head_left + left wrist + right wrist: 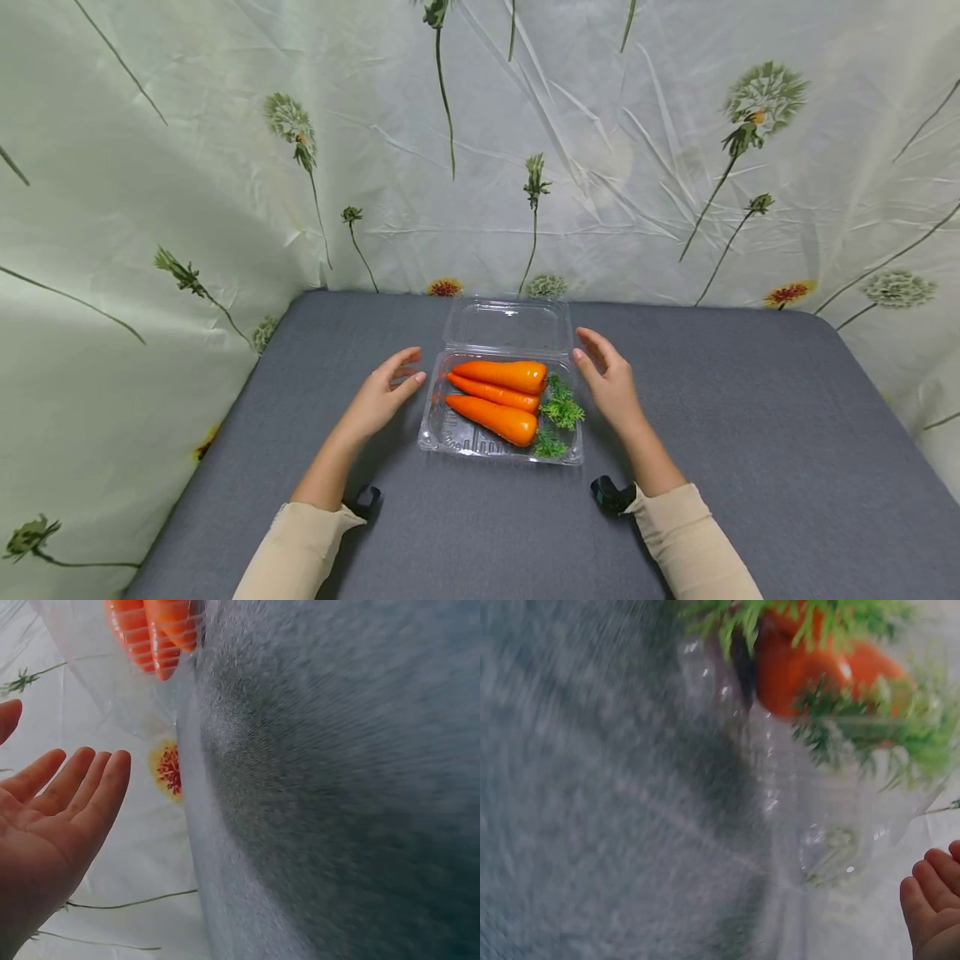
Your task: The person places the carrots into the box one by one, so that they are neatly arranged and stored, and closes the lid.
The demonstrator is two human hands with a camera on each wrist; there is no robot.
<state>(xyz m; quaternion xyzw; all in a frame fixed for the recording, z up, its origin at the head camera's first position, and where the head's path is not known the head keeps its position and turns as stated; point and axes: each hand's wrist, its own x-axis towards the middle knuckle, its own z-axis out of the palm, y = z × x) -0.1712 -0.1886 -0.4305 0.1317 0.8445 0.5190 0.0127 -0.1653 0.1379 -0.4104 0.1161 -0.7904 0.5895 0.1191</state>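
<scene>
A clear plastic clamshell box (450,446) lies on the grey table with its lid (510,327) folded back, away from the person. Inside it rest three orange carrots (495,419), tips to the left, green tops (562,410) to the right. The left hand (378,400) hovers just left of the box, fingers relaxed, holding nothing; its spread fingers also show in the left wrist view. On the other side, the right hand (611,387) is held near the box's right edge, fingers loosely bent and holding nothing. In the right wrist view only its fingers (934,892) show.
The grey padded tabletop (750,433) extends around the box on both sides. Behind and to the left hangs a pale floral curtain (615,150). A black wrist strap (613,496) sits at the right wrist, another (365,502) at the left.
</scene>
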